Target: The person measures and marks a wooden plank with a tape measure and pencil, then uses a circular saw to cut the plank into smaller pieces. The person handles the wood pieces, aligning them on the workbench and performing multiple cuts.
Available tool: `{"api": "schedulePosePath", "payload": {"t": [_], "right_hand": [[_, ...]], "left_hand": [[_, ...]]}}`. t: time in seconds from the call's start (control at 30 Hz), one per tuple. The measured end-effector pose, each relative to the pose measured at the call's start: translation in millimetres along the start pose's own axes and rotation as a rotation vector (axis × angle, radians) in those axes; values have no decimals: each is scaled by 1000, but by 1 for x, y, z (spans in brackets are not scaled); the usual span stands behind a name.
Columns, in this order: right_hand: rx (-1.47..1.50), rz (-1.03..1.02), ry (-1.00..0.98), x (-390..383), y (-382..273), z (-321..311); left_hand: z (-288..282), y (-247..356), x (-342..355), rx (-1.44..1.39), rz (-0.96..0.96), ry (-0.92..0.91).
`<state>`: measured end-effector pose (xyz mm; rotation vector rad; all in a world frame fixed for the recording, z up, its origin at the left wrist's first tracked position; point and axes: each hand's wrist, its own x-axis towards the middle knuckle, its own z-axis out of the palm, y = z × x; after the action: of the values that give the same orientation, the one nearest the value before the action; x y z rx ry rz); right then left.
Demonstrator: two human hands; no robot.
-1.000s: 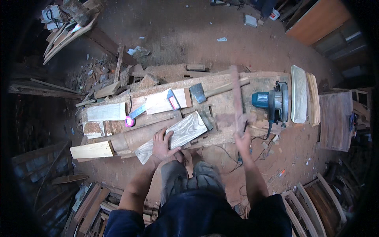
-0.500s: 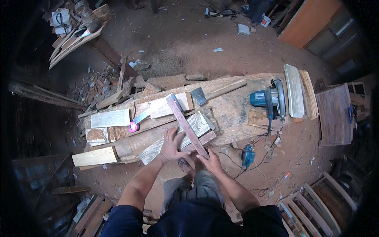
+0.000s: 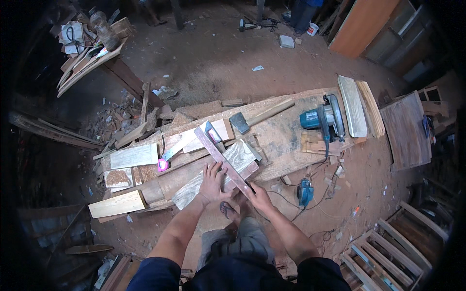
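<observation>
A pale board (image 3: 194, 186) with dark grain lies aslant on the workbench before me. Across it runs a long reddish wooden strip (image 3: 221, 157), with a shorter reddish piece (image 3: 247, 170) crossing it near its lower end. My right hand (image 3: 259, 198) is closed around the strip's near end. My left hand (image 3: 212, 183) lies on the grained board with fingers stretched out and thumb apart, the fingertips by the strip. Beyond them are a metal ruler (image 3: 180, 145), a pink tape measure (image 3: 163, 165) and a dark-headed hammer (image 3: 239, 123) with a wooden handle.
A teal circular saw (image 3: 323, 119) rests on the bench's right part, beside upright-grained planks (image 3: 353, 106). Another teal power tool (image 3: 305, 192) sits on the floor among cords. A yellowish wood block (image 3: 116, 203) lies at the bench's left end. Slatted wooden frames (image 3: 388, 252) stand lower right.
The reddish strip has shifted slightly and its far end points more to the left. My right hand still grips it. The whole view has turned a little.
</observation>
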<state>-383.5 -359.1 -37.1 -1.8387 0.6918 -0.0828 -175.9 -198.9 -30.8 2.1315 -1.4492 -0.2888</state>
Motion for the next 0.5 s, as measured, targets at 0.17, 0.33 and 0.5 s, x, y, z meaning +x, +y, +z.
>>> {"api": "schedulePosePath", "payload": {"t": [0.17, 0.33, 0.5], "right_hand": [[-107, 52, 47, -2, -3, 2], [-229, -52, 408, -4, 7, -20], [432, 187, 316, -26, -123, -88]], "left_hand": [[3, -5, -5, 44, -7, -14], [6, -7, -2, 52, -14, -43], [4, -8, -5, 26, -46, -46]]}}
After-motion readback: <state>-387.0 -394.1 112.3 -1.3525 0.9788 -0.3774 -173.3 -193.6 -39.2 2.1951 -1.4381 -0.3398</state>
